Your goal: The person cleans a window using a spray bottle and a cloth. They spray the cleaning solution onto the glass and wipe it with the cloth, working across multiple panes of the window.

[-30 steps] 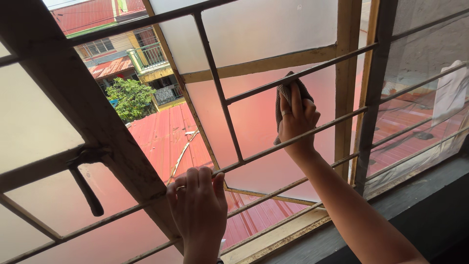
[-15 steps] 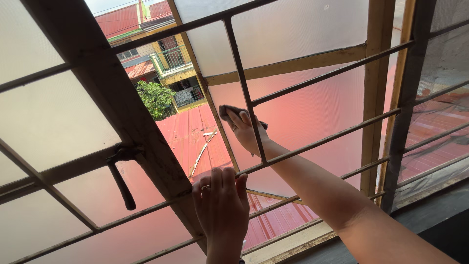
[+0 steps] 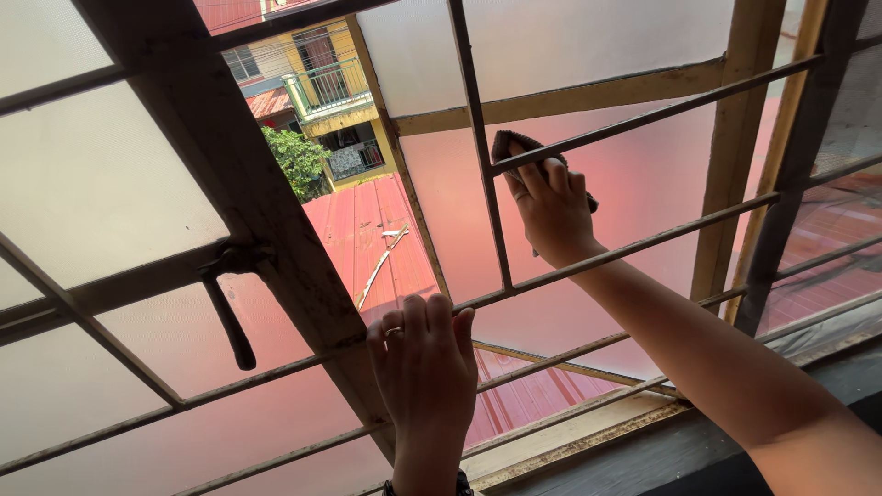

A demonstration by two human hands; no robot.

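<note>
Under right hand point(image 3: 551, 207), grey cloth point(image 3: 503, 143)

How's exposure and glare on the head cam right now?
Head view: strong backlight; the frosted pane glows pink and the upper glass runs near white, while the window frame goes dark. Right hand with cloth and left hand stay sharp.
</note>
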